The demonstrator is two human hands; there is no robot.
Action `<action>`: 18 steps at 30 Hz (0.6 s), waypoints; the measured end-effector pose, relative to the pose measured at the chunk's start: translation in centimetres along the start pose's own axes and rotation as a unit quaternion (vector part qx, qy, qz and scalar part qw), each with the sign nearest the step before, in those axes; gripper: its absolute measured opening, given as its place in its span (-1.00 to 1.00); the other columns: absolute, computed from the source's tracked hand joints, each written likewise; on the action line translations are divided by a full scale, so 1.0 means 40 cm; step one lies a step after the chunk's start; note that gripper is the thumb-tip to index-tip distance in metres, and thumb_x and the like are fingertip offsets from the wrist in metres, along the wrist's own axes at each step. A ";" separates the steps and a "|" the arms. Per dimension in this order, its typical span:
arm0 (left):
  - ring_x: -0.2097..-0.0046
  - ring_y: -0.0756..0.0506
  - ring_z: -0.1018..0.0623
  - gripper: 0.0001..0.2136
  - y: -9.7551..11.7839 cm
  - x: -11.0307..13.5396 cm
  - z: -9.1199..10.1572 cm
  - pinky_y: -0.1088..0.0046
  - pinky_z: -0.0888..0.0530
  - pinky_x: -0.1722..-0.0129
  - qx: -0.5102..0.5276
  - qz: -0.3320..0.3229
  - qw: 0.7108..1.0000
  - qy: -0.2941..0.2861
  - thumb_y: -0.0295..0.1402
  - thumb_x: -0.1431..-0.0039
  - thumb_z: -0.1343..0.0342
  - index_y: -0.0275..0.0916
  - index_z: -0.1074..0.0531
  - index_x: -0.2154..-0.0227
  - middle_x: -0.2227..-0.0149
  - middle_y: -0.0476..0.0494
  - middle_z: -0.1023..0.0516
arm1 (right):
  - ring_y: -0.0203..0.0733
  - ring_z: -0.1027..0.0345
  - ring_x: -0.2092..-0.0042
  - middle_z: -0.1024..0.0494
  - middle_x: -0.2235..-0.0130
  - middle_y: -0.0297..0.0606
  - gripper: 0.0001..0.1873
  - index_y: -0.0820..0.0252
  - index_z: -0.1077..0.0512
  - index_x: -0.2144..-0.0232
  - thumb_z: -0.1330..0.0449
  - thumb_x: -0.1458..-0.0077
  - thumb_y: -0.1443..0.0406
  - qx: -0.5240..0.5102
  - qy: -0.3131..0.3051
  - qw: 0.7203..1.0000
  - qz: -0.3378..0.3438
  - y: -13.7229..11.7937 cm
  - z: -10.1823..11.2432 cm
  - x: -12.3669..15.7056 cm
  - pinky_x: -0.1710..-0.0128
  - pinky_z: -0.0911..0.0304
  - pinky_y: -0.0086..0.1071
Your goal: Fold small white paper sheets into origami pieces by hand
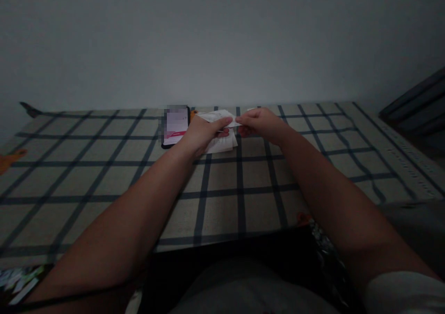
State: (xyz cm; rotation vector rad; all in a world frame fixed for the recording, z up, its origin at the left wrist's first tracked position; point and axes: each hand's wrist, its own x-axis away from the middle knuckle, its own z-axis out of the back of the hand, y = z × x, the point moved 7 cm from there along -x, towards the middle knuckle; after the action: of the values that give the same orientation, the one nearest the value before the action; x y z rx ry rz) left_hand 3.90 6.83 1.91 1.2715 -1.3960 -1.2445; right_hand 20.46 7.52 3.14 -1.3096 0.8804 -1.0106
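Observation:
Both my arms reach forward over a checked cloth (104, 165). My left hand (201, 133) and my right hand (259, 121) are closed in pinches on the two ends of a white paper slip (219, 117), held just above the cloth. More white paper (222, 144) lies under my left hand. A phone (175, 126) with a lit pink and white screen lies flat just left of my left hand.
The cloth-covered surface runs back to a plain pale wall (222, 40). A dark slatted object (417, 105) stands at the right. An orange thing (10, 158) shows at the left edge, and printed papers (17, 281) lie at the bottom left.

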 end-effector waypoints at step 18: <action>0.19 -0.09 -0.66 -0.70 -0.014 -0.011 0.006 0.44 -0.64 0.22 0.041 0.030 0.997 -0.052 -0.31 0.04 -0.51 -0.28 -0.62 0.26 0.14 -0.22 -0.70 | -0.29 -0.46 0.46 -0.61 0.49 -0.24 -0.79 0.22 -0.58 0.52 -0.43 -0.13 0.31 0.045 -0.026 0.999 0.007 -0.002 -0.003 0.004 0.41 -0.46 -0.43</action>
State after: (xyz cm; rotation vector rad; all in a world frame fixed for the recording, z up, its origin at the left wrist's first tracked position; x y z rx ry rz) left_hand 3.80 7.30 1.34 1.2257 -1.5624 -1.2389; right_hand 20.38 7.33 3.21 -1.2457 0.7946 -0.9892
